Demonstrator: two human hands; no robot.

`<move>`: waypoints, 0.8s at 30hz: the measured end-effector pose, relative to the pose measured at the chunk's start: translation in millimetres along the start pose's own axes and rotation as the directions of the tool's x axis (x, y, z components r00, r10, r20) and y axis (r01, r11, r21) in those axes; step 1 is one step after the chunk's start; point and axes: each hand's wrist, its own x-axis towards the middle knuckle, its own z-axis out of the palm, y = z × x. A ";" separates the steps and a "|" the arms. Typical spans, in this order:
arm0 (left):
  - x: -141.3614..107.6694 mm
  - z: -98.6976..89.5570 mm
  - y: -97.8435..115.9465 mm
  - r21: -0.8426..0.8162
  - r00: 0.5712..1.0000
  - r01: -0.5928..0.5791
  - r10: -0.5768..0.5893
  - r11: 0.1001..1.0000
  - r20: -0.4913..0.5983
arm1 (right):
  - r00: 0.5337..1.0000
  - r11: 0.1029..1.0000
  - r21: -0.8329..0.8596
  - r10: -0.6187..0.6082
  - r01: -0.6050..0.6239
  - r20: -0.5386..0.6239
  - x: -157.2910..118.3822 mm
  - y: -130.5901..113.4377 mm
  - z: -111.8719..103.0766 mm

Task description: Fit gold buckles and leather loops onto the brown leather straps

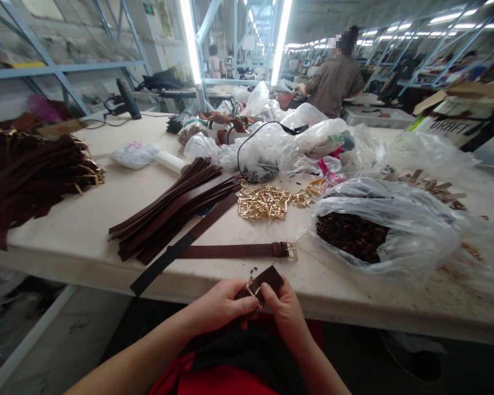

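Thumb and fingers of your left hand (229, 299) close on a gold buckle (253, 292), and your right hand (283, 300) pinches the dark brown strap (273, 278) beside it, at the table's near edge. The strap's square-cut end points away from you and to the right; its visible length slants that way, from near left to far right, and your hands hide the rest. The buckle lies slantwise against it; you cannot tell whether the strap is threaded through.

Just beyond your hands, a belt (230, 252) lies nearly parallel to the near edge, its buckled end pointing right. To its left, a loose strap (185, 241) runs slantwise, its black end reaching over the near edge. Behind that, a bundle of straps (168, 211) slopes from near left to far right, with a pile of gold buckles (263, 203) at its right.

Towards the table's right edge, an open clear plastic bag (415, 219) holds many small dark brown pieces (352, 236). More plastic bags (267, 142) lie towards the far edge, their contents mostly blurred. By the far right corner stands a lettered box (448, 127) with raised flaps. At the left edge is another strap heap (33, 170).
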 end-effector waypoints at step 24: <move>17.4 -8.8 -16.8 0.174 0.988 -0.041 0.066 0.984 -0.140 | 0.862 0.758 -0.411 -0.460 0.506 0.214 -5.6 -6.7 -2.8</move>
